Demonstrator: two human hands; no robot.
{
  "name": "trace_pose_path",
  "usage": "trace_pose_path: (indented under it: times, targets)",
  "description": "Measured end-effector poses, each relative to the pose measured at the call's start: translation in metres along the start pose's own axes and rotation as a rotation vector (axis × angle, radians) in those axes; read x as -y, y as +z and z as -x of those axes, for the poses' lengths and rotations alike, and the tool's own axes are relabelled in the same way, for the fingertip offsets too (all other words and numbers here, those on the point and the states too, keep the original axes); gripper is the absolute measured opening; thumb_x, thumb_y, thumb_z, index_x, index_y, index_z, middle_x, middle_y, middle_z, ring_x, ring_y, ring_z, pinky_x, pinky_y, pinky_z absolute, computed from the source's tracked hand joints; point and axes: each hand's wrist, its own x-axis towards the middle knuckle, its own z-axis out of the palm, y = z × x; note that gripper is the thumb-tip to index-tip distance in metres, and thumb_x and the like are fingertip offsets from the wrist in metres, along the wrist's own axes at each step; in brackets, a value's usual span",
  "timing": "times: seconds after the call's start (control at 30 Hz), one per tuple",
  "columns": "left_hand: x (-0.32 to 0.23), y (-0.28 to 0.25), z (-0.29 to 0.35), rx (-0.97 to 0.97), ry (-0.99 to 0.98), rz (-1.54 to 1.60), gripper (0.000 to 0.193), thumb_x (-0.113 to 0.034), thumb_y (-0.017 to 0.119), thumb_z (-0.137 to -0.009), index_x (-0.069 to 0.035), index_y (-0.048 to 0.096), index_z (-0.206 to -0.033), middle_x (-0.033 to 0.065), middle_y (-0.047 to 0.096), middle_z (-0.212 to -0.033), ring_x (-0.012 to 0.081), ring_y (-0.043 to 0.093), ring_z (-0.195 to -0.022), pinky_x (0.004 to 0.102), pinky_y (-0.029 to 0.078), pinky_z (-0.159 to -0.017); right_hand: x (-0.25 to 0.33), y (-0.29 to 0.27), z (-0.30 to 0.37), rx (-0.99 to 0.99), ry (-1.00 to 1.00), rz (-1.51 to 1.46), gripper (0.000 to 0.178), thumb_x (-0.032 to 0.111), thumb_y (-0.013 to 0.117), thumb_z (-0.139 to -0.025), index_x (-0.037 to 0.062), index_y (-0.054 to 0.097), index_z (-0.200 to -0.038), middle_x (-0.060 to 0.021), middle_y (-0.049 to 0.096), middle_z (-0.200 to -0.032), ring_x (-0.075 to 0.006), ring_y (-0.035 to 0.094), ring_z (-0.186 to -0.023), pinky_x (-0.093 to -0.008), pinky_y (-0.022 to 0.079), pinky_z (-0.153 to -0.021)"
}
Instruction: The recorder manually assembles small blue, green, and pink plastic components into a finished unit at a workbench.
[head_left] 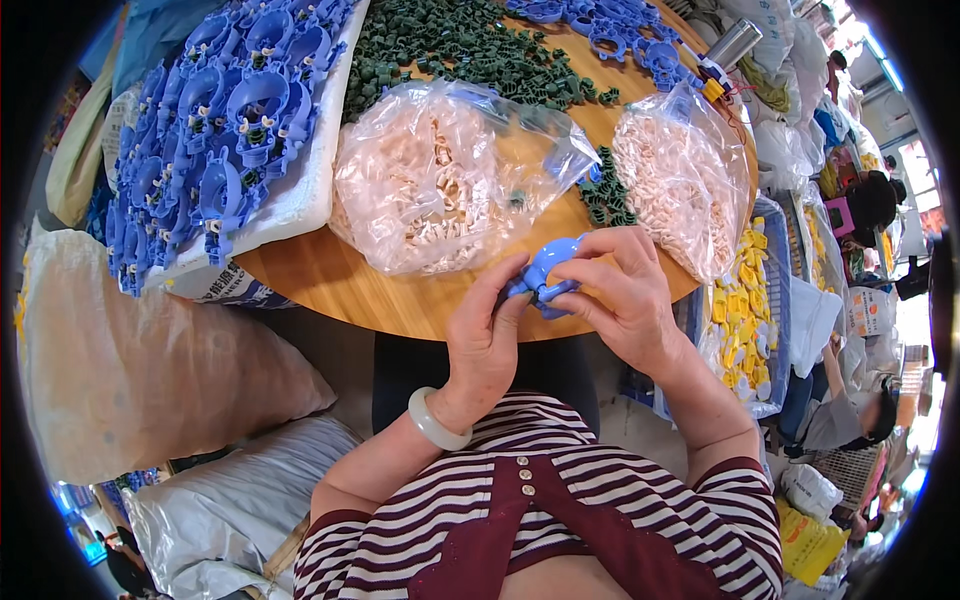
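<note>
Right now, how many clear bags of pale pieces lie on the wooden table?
2: a left bag near the table's front, and a right bag by its right edge.

Tan sack (150, 350) above silvery sack (235, 495)

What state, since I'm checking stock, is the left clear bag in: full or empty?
Partly filled: the clear bag holds pale pieces, while its right end looks slack.

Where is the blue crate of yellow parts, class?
In the head view, the blue crate is right of centre, just past the edge of the wooden table; the nearer bag of pale pieces is to its upper left, the right hand farther left.
</note>
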Motion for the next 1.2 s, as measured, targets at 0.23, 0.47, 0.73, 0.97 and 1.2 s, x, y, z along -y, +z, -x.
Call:
trace_pose_path:
  times: [0.23,0.47,0.73,0.97,1.2]
  targets:
    - [0.002,0.000,0.000,-0.010,0.002,-0.013,0.030,0.002,0.049,-0.088,0.001,0.051,-0.119,0.0113,0.058,-0.105,0.0153,0.056,-0.093,0.0252,0.044,-0.082,-0.005,0.003,-0.002,0.048,-0.078,-0.041,0.024,0.012,0.074,-0.065,0.0105,0.066,-0.087,-0.0072,0.056,-0.101,-0.0266,0.051,-0.094,-0.0365,0.042,-0.081]
    - [0.004,0.000,-0.003,-0.007,0.029,-0.025,0.031,0.005,0.050,-0.086,0.000,0.053,-0.116,0.0122,0.059,-0.101,0.0182,0.057,-0.091,0.0264,0.045,-0.081,-0.008,0.011,0.004,-0.037,-0.117,0.001,0.025,0.012,0.076,-0.061,0.0098,0.066,-0.084,-0.0082,0.056,-0.104,-0.0271,0.051,-0.097,-0.0396,0.042,-0.085]
    - [0.003,0.001,-0.002,0.005,0.051,-0.079,0.032,0.006,0.050,-0.085,-0.001,0.053,-0.116,0.0120,0.059,-0.101,0.0182,0.057,-0.091,0.0269,0.045,-0.081,-0.019,-0.005,-0.009,0.100,-0.507,0.203,0.028,0.013,0.067,-0.062,0.0117,0.063,-0.090,-0.0015,0.057,-0.096,-0.0194,0.053,-0.093,-0.0418,0.044,-0.088]
    - [-0.001,-0.001,-0.003,0.029,-0.090,0.077,0.033,0.002,0.048,-0.089,-0.003,0.050,-0.122,0.0090,0.059,-0.102,0.0140,0.055,-0.091,0.0251,0.044,-0.082,-0.025,-0.012,-0.031,0.176,-0.727,0.220,0.031,0.016,0.067,-0.061,0.0096,0.061,-0.091,-0.0004,0.056,-0.093,-0.0184,0.053,-0.091,-0.0380,0.046,-0.087]
    - [0.001,-0.003,-0.008,0.040,-0.136,0.156,0.034,0.000,0.048,-0.090,-0.003,0.049,-0.123,0.0061,0.058,-0.100,0.0100,0.052,-0.089,0.0230,0.043,-0.081,-0.030,0.001,-0.028,0.141,-0.550,0.070,0.033,0.016,0.072,-0.057,0.0092,0.061,-0.088,-0.0013,0.057,-0.090,-0.0207,0.055,-0.086,-0.0376,0.047,-0.080]
